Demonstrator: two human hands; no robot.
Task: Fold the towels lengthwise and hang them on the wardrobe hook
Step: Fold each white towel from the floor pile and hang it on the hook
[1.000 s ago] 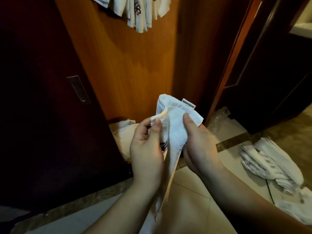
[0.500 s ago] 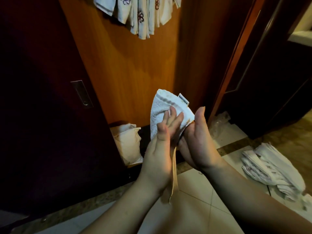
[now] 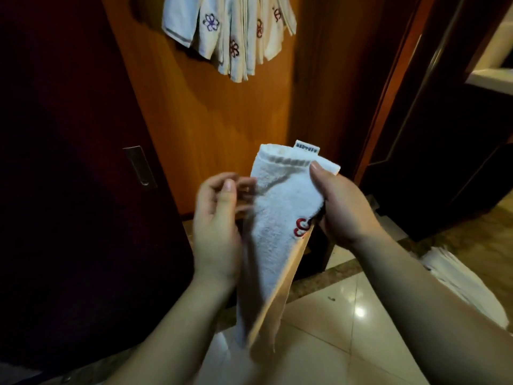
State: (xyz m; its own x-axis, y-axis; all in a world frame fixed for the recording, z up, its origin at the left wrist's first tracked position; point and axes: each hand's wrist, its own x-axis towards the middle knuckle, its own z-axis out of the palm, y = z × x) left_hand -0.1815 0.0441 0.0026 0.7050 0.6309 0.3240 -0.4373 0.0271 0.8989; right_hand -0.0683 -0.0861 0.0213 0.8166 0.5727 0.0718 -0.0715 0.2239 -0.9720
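- Hanging down between the two forearms, a white terry towel [image 3: 273, 229] is folded into a long narrow strip, with a red embroidered motif near its right edge and a small label sticking up at the top.
- The right hand [image 3: 344, 207] grips the towel's upper right edge, thumb pressed on the front near the hem, the other fingers curled behind the cloth.
- The left hand [image 3: 219, 226] sits at the towel's left edge, its fingers loosely curled; they are blurred, so I cannot tell whether they pinch the cloth or only brush it.
- On the glossy tiled floor [image 3: 347, 323] to the right lies a pile of white towels [image 3: 455, 276].
- Beyond, several folded towels with flower embroidery [image 3: 230, 31] hang bunched together high on the orange wooden wardrobe panel [image 3: 222, 129]; the hook itself is out of sight.
- A dark door with a recessed metal handle [image 3: 140, 166] stands to the left.
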